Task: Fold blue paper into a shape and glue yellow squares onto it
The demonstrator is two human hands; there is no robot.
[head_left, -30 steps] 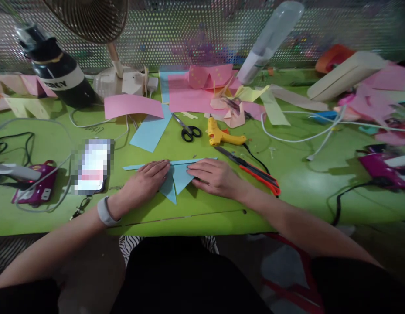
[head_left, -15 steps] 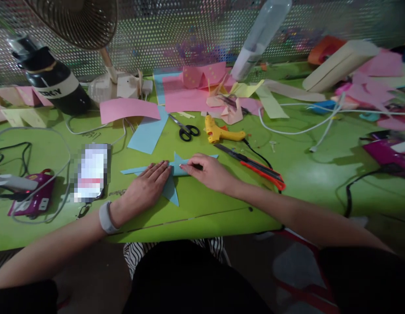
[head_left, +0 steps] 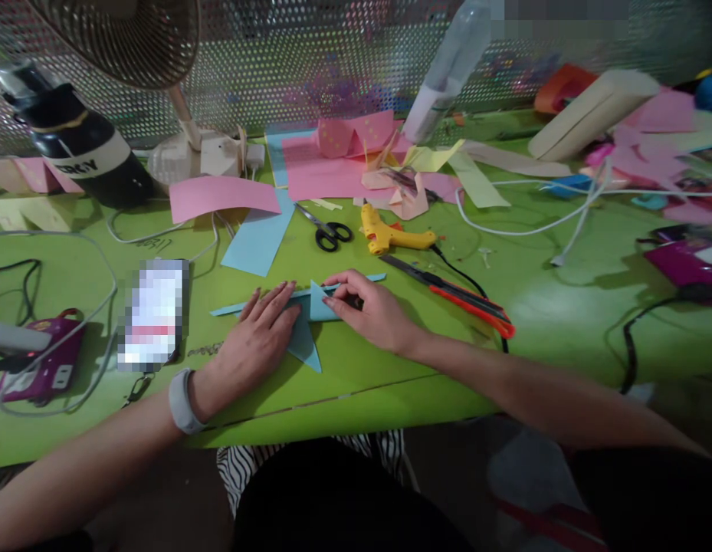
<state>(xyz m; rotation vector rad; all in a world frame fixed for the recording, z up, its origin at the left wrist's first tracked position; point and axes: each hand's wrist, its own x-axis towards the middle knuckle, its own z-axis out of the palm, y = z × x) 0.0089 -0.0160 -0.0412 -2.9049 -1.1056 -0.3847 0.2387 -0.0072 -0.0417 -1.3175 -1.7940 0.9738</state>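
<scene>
A folded piece of light blue paper point(head_left: 306, 345) lies on the green table point(head_left: 356, 418) in front of me, with a pointed flap hanging toward the near edge and a thin strip running out to both sides. My left hand point(head_left: 267, 322) lies flat over its left part, fingers stretched out. With thumb and fingertips, my right hand point(head_left: 370, 307) pinches a raised flap on the right part of the paper. Behind my hands are black-handled scissors point(head_left: 328, 233) and a yellow glue gun point(head_left: 395, 234). To the right lies a red utility knife point(head_left: 470, 307) with its blade out.
Left of my hands lies a phone point(head_left: 154, 314), beside a purple power strip point(head_left: 42, 356). At the back stand a fan point(head_left: 186, 142), a black bottle point(head_left: 91, 146) and a tilted clear bottle point(head_left: 447, 77). Pink paper point(head_left: 326, 176) and a white cable point(head_left: 522, 230) lie behind the tools.
My right hand has turned part of the blue paper over, so the flap now stands up near its fingertips. My left hand stays pressed on the paper. The view has shifted slightly.
</scene>
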